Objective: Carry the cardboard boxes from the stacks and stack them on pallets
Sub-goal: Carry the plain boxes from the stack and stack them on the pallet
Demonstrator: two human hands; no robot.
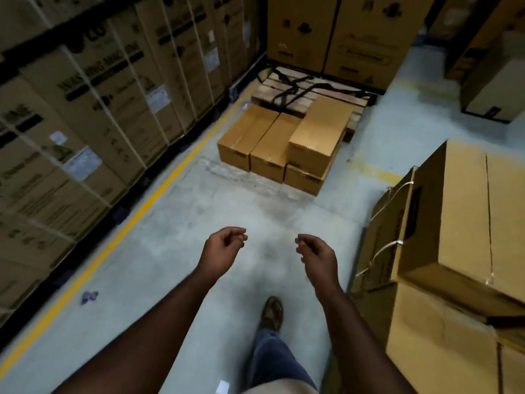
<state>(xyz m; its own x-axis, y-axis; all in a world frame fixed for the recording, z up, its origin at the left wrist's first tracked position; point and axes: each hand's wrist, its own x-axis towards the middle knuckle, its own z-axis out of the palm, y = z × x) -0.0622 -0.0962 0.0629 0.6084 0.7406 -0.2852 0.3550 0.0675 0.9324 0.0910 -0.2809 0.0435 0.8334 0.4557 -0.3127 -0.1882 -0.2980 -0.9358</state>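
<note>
A wooden pallet [287, 82] lies ahead on the concrete floor, with black straps draped over its slats. On its near end sit several plain cardboard boxes: two side by side [247, 135], a third low at the right [302, 179], and one stacked on top [319, 132]. My left hand [224, 245] and my right hand [314, 253] hang in front of me above the floor. Both have loosely curled fingers and hold nothing. They are well short of the pallet.
Tall strapped cartons [93, 109] line the left wall behind a yellow floor line [136, 211]. Large cartons [329, 35] stand behind the pallet. A stack of big boxes [460, 237] crowds my right side. My foot [272, 311] steps forward on the floor.
</note>
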